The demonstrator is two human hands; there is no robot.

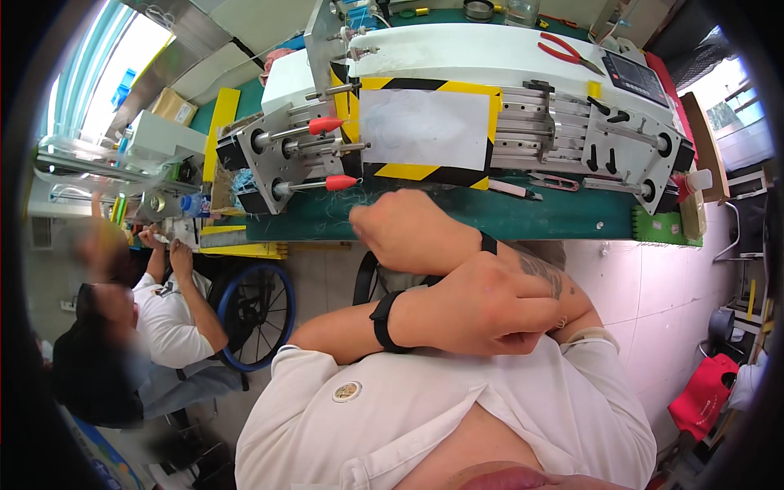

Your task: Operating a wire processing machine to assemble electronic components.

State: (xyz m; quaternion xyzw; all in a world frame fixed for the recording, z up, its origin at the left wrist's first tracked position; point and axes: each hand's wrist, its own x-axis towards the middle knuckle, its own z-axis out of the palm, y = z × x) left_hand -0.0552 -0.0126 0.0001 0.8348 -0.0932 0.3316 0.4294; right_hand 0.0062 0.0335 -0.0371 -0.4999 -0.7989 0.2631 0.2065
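The near red-tipped rod [341,183], its long axis running left to right, lies beyond and left of the right hand [396,229], nearer than the left hand [490,306]; both are curled, their grasp I cannot tell.

no words or numbers can be read, though pale print too small to make out marks the bright red bag [704,398], a round picture badge [347,392] sits on the white collared shirt [302,433], and slanted yellow-and-black warning stripes [412,171] frame the white rectangular sheet [425,131].
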